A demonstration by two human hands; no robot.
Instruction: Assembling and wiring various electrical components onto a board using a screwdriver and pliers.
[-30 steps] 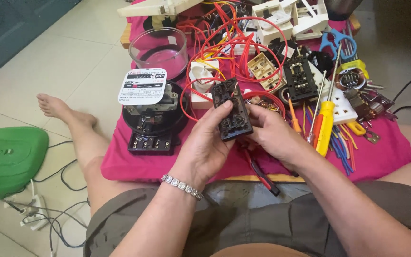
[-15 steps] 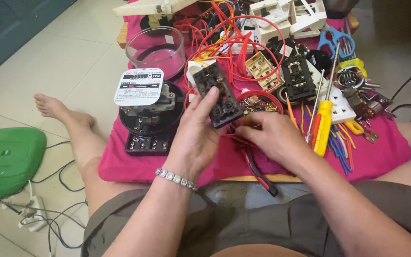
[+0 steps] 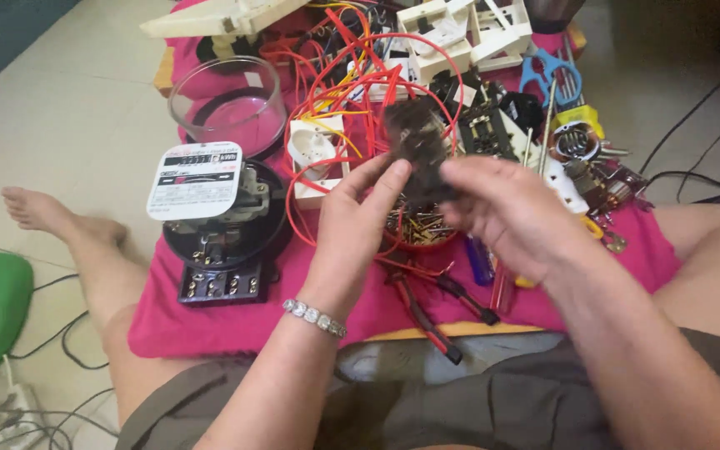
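Two bare hands meet over a pink cloth [image 3: 210, 325] crowded with electrical parts. The left hand [image 3: 358, 218], a beaded bracelet [image 3: 315, 317] at its wrist, rises with fingers curled and thumb up, pinching the lower left edge of a dark, blurred switch block [image 3: 417, 148]. The right hand [image 3: 512, 217] comes in from the right, its fingers bent onto the block's right side; motion blur hides the exact grip. The block sits upright between both hands. Just beyond the fingertips lie red wires [image 3: 352, 75]; left of the left hand stands a black electric meter [image 3: 220, 218].
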